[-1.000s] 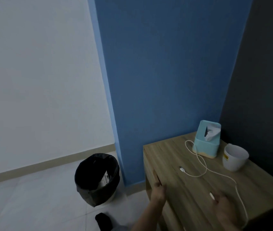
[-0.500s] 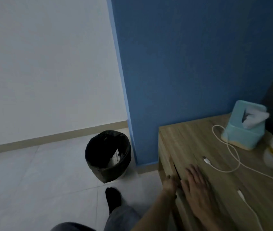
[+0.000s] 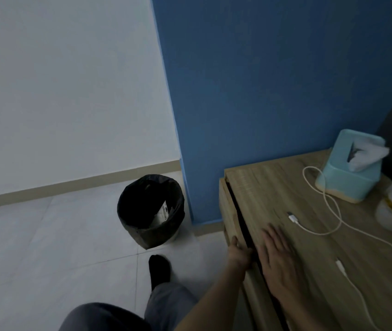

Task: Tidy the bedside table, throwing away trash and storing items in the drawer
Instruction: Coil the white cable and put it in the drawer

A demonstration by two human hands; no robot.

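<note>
Left hand [image 3: 239,253] curls its fingers over the drawer [image 3: 229,211] front, gap barely open; right hand [image 3: 278,263] lies flat, fingers straight, on the bedside table [image 3: 269,187], likely bracing; charging cable [image 3: 329,206] lies on top.

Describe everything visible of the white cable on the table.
The cable is thin, white, plastic-looking, with a plug on each end. It lies loose on the wooden table, loops beside the tissue box, crosses itself, then sweeps toward the front right and back. Both plugs lie free on the top. Neither hand touches it; the right hand rests flat nearby.
</note>
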